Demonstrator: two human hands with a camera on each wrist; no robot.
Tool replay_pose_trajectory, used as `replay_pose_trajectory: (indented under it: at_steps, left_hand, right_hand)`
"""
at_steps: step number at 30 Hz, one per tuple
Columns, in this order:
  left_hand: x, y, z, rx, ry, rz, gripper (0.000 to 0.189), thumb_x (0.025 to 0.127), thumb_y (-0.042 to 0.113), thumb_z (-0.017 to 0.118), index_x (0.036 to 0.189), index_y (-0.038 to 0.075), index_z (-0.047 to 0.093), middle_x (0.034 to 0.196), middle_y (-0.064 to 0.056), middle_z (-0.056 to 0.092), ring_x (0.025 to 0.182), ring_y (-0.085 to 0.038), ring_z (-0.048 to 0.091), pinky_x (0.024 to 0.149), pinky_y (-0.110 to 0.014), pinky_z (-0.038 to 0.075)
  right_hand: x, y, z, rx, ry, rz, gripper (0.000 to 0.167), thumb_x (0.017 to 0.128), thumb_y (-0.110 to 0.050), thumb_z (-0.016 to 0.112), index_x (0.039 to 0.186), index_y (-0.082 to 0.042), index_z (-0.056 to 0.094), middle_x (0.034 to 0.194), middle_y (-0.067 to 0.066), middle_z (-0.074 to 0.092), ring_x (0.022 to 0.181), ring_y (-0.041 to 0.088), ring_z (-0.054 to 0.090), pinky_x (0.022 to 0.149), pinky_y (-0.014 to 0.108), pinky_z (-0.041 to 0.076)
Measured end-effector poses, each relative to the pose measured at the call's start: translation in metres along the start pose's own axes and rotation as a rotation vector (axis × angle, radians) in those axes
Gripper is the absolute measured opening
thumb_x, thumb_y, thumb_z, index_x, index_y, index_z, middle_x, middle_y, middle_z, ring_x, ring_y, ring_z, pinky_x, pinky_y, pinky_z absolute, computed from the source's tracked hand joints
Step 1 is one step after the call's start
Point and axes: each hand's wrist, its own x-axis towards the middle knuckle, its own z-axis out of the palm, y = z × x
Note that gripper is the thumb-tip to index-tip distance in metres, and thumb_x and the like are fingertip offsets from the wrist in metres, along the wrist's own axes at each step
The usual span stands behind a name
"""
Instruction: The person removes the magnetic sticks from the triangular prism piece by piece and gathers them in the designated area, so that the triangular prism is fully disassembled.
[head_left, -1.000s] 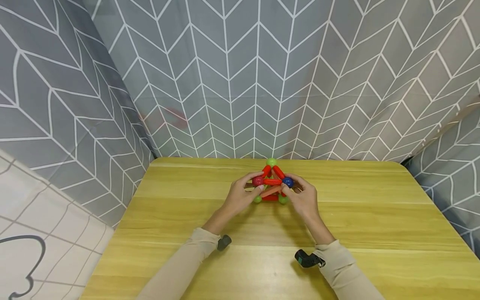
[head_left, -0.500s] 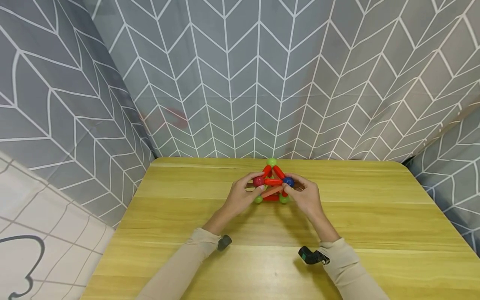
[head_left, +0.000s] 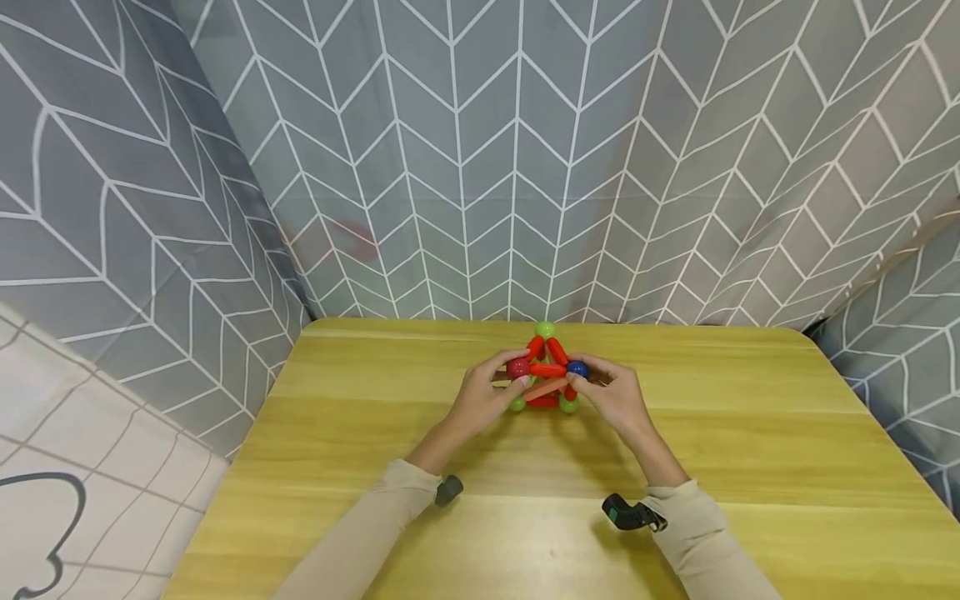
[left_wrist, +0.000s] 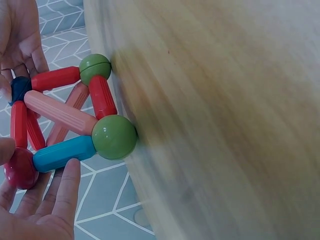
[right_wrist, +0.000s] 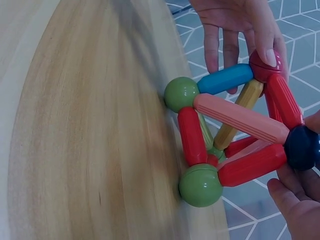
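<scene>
A frame of magnetic rods and balls stands near the table's far edge, its lower green balls (left_wrist: 114,137) at the tabletop. With thumb and fingers, my left hand (head_left: 477,392) pinches the dark red ball (head_left: 517,368) at its upper left. Opposite, my right hand (head_left: 617,400) pinches the dark blue ball (head_left: 577,369). A red rod (head_left: 547,369) joins these two balls. The left wrist view shows a blue rod (left_wrist: 64,153) beside my left fingers. A pink rod (right_wrist: 240,117) runs diagonally, and a yellow rod (right_wrist: 226,136) lies behind it. One green ball (head_left: 545,330) tops the far side.
The wooden table (head_left: 360,467) extends around both forearms. Directly behind its far edge hangs a grey patterned curtain (head_left: 487,167). Dark wrist-worn devices (head_left: 630,512) sit at both cuffs.
My right wrist has shifted slightly to the right. Both hands keep the same hold on the red and blue balls, and the frame looks the same. The head view has tilted very slightly.
</scene>
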Motion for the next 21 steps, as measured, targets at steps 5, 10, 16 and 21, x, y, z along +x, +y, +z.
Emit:
replay_pose_trajectory:
  at_steps: [5, 10, 16, 21]
  left_hand:
    - [-0.0019, 0.0005, 0.0013, 0.001, 0.005, 0.002, 0.04, 0.094, 0.011, 0.069, 0.133, 0.016, 0.064, 0.135, -0.009, 0.065, 0.11, -0.024, 0.07, 0.089, -0.03, 0.06]
    - [-0.0015, 0.0015, 0.0026, -0.015, 0.004, -0.009, 0.04, 0.094, 0.01, 0.07, 0.133, 0.016, 0.064, 0.132, -0.01, 0.067, 0.109, -0.025, 0.07, 0.085, -0.031, 0.061]
    - [-0.0014, 0.0025, 0.0044, -0.003, 0.002, -0.017, 0.04, 0.094, 0.011, 0.07, 0.133, 0.017, 0.064, 0.132, -0.009, 0.066, 0.109, -0.025, 0.07, 0.085, -0.03, 0.061]
    - [-0.0021, 0.002, 0.0053, -0.012, 0.003, -0.014, 0.039, 0.094, 0.011, 0.069, 0.132, 0.017, 0.064, 0.131, -0.009, 0.067, 0.108, -0.025, 0.07, 0.082, -0.029, 0.061]
  right_hand:
    - [-0.0018, 0.0012, -0.0011, 0.029, -0.011, 0.021, 0.035, 0.094, -0.012, 0.069, 0.127, -0.003, 0.069, 0.126, 0.021, 0.069, 0.099, 0.005, 0.065, 0.084, 0.012, 0.051]
    - [-0.0024, 0.0001, -0.002, 0.054, -0.015, 0.04, 0.035, 0.094, -0.012, 0.068, 0.127, -0.001, 0.068, 0.128, 0.023, 0.068, 0.098, 0.001, 0.064, 0.084, 0.012, 0.052]
    - [-0.0035, -0.004, -0.0015, 0.009, 0.024, 0.013, 0.034, 0.092, -0.008, 0.069, 0.124, 0.0, 0.069, 0.119, 0.025, 0.071, 0.087, 0.0, 0.063, 0.074, 0.013, 0.052]
    - [-0.0053, -0.0076, 0.0006, -0.099, 0.06, -0.028, 0.032, 0.09, -0.007, 0.07, 0.122, -0.002, 0.071, 0.116, 0.024, 0.072, 0.092, 0.02, 0.069, 0.079, 0.021, 0.056]
